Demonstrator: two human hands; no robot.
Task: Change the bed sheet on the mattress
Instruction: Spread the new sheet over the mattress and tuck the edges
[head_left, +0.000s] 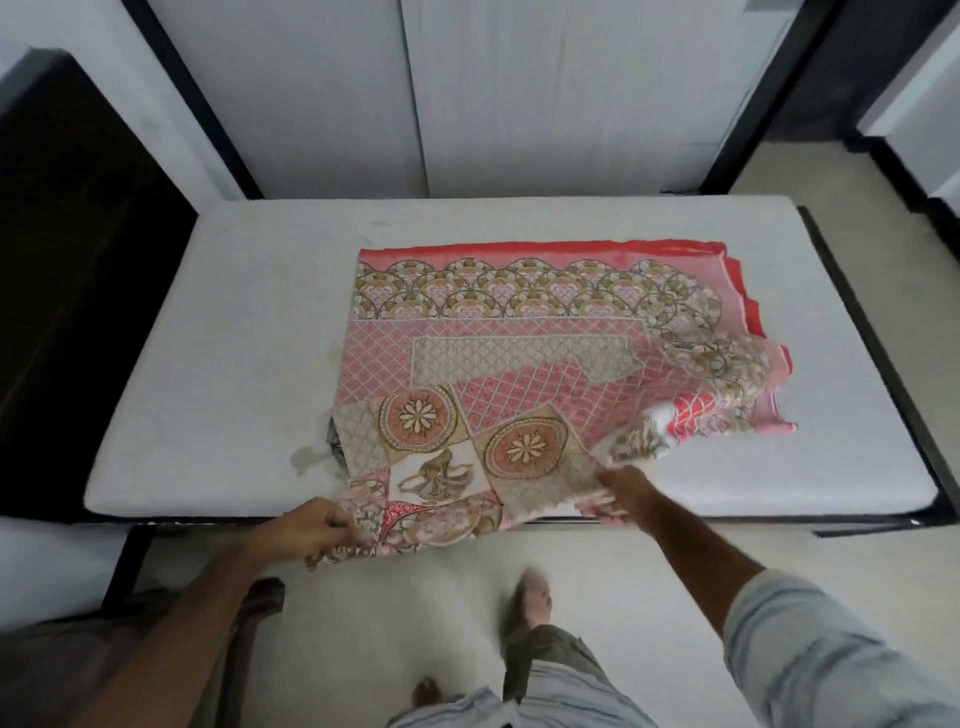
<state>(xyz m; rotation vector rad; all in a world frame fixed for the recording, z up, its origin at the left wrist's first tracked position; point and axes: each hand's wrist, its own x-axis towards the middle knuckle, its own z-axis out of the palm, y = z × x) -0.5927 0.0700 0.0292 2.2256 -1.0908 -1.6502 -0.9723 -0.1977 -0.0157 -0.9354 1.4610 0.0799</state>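
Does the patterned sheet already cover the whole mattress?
No, the sheet lies folded on the mattress, much of which is bare.

I could read no text, label, brand or number anywhere; the bed sheet (519, 353) carried only floral patterns.

1. A bedroom in a home is showing here: a bare white mattress (218, 332) is lying on a dark bed frame (883, 332) set against the wall.
2. A patterned pink and red bed sheet (519, 338) is lying half folded on it.
3. Pale wall panels (311, 93) with dark trim are standing behind, and a pale floor (415, 597) is stretching below, where a person's bare foot (530, 603) is stepping.
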